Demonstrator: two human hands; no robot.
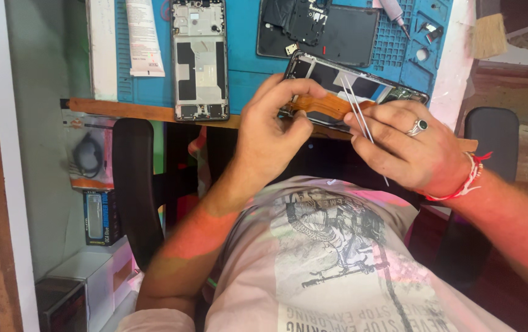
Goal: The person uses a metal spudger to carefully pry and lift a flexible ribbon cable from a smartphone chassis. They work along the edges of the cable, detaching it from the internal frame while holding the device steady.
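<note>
My left hand [275, 132] grips the near end of an opened phone frame [362, 83] at the table's front edge, thumb and fingers pinching by an orange flex cable [328, 104] that runs across it. My right hand [408, 147], with a ring and a red thread bracelet, holds metal tweezers [356, 107] whose tips reach up onto the phone's inside, and its fingers rest on the frame's right end.
A blue work mat [248, 74] carries a second bare phone chassis [200, 58], a black back panel with loose parts [322, 27], a white tube [143, 37] and small screws. Black chair armrests [132, 184] flank me. Boxes [101, 215] stand on the floor at left.
</note>
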